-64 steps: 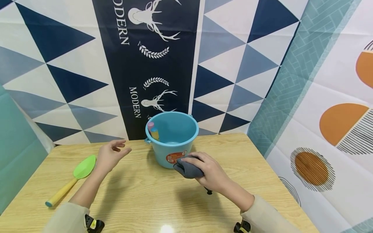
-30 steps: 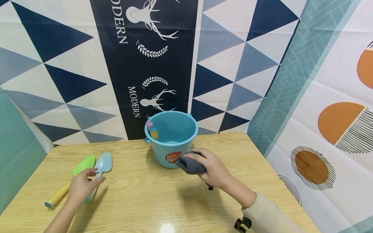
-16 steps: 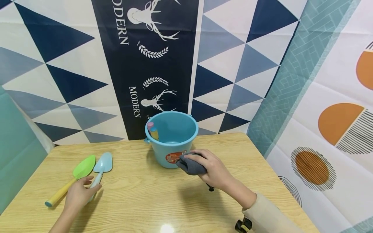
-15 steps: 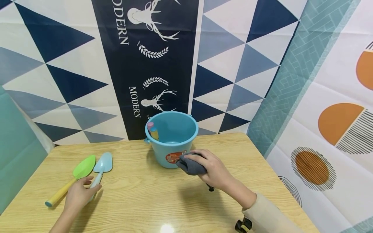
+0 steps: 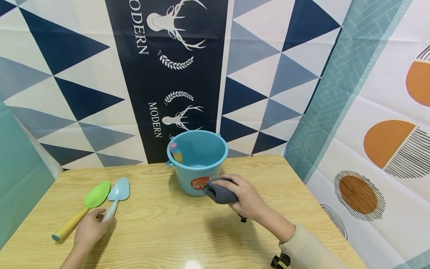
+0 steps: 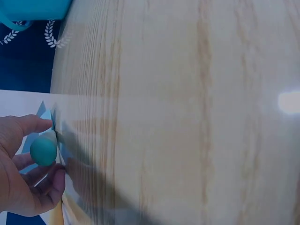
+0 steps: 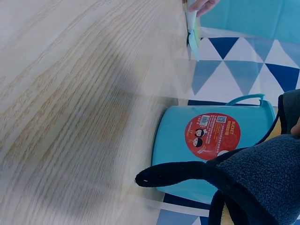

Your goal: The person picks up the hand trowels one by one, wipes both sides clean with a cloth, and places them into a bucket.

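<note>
In the head view my left hand (image 5: 90, 228) is at the handle of a light blue trowel (image 5: 120, 189) lying on the table. The left wrist view shows the round turquoise handle end (image 6: 43, 151) between thumb and curled fingers. Beside it lies a green trowel (image 5: 97, 194) with a yellow handle, its upper grip close to that hand. My right hand (image 5: 246, 196) grips a folded dark grey-blue terry cloth (image 5: 220, 191) in front of a blue bucket (image 5: 188, 172). Black edging and a black strap (image 7: 173, 173) hang from the cloth in the right wrist view.
The bucket, with a red label, stands at the table's back edge near the patterned wall. Inside it, at the left, are a pink rounded end (image 5: 173, 145) and a yellow piece with a blue end (image 5: 178, 156). The wooden table (image 5: 161, 231) reaches toward me.
My left hand has come down and left from beside the bucket, uncovering the light blue trowel, and slid along to its handle. The right hand stays almost still with the cloth.
</note>
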